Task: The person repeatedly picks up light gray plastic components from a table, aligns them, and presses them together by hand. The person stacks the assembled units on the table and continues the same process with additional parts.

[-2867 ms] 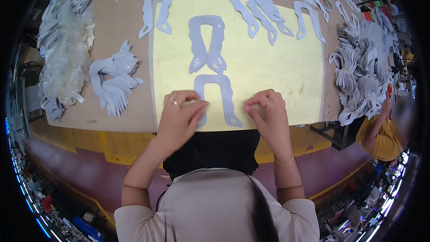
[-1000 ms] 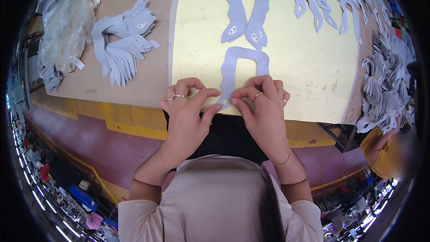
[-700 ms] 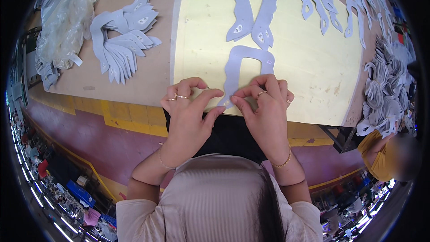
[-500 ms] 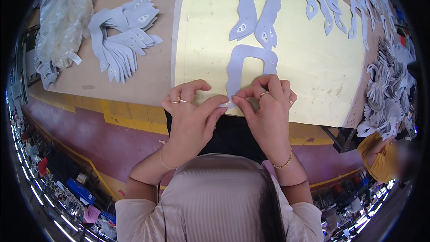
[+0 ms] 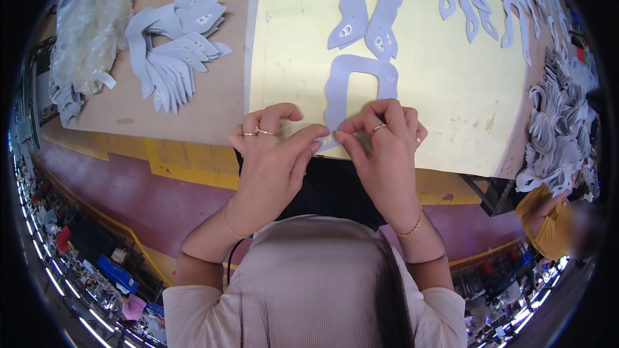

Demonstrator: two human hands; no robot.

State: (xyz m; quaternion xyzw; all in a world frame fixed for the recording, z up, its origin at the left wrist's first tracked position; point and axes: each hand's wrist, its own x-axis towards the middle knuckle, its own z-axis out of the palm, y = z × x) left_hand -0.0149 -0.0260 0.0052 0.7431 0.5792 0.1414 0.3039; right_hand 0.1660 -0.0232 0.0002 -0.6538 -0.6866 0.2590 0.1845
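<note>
A flat grey U-shaped cut piece (image 5: 333,87) lies on the yellow sheet, its curved end pointing away from me and its left leg reaching the near edge. At that leg's tip my left hand (image 5: 267,145) pinches with thumb and forefinger, near small pale spots or cutouts. My right hand (image 5: 385,145) presses thumb and forefinger together on the same tip, close beside the left fingertips. The right leg's lower part is hidden under my right hand. Just beyond lies a similar grey piece (image 5: 351,9), with cutouts in both pointed ends.
A yellow sheet (image 5: 290,45) covers the middle of the brown table (image 5: 200,106). Fanned grey pieces (image 5: 171,71) lie at left, beside a clear plastic bag (image 5: 93,32). More grey pieces (image 5: 467,6) lie at far right, near bundled stacks (image 5: 558,116). A person in yellow (image 5: 541,219) is at right.
The table and its pieces appear slightly higher in the picture. Both hands keep their pinch at the same leg tip, with only small finger shifts.
</note>
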